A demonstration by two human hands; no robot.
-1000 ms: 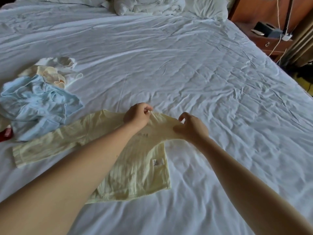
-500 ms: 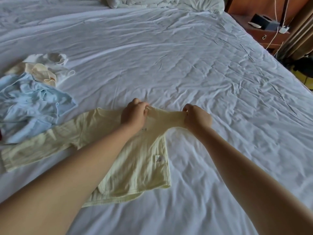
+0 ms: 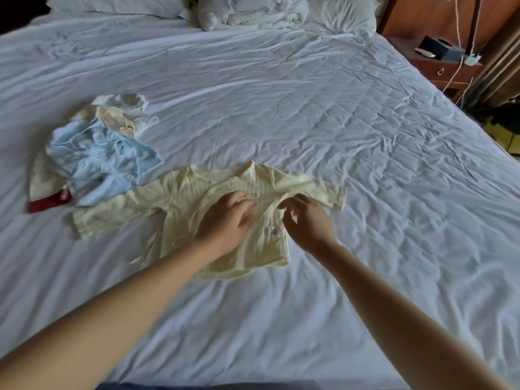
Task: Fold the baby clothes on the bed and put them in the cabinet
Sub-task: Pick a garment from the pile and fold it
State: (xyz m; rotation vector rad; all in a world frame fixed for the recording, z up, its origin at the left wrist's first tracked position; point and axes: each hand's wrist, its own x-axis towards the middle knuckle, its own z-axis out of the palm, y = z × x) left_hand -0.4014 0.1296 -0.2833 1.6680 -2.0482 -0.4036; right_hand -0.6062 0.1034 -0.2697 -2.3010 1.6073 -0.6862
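Observation:
A pale yellow ribbed baby shirt (image 3: 185, 204) lies flat on the white bed (image 3: 309, 122), front up, both long sleeves stretched out to the sides. My left hand (image 3: 225, 223) rests palm down on the shirt's chest with its fingers straight. Just right of it, my right hand (image 3: 308, 226) touches the shirt's right side seam below the sleeve with loosely bent fingers. A heap of unfolded baby clothes (image 3: 98, 161), light blue, cream and white, sits to the left of the shirt, with a dark red piece (image 3: 47, 205) at its near edge.
Pillows and a bunched duvet (image 3: 253, 12) lie at the head of the bed. A wooden nightstand (image 3: 439, 66) with a dark box and hanging cables stands at the far right. No cabinet shows in this view.
Both hands were pinching the shirt's bunched right sleeve. Now that sleeve lies spread out to the right, and both hands have dropped onto the shirt's body.

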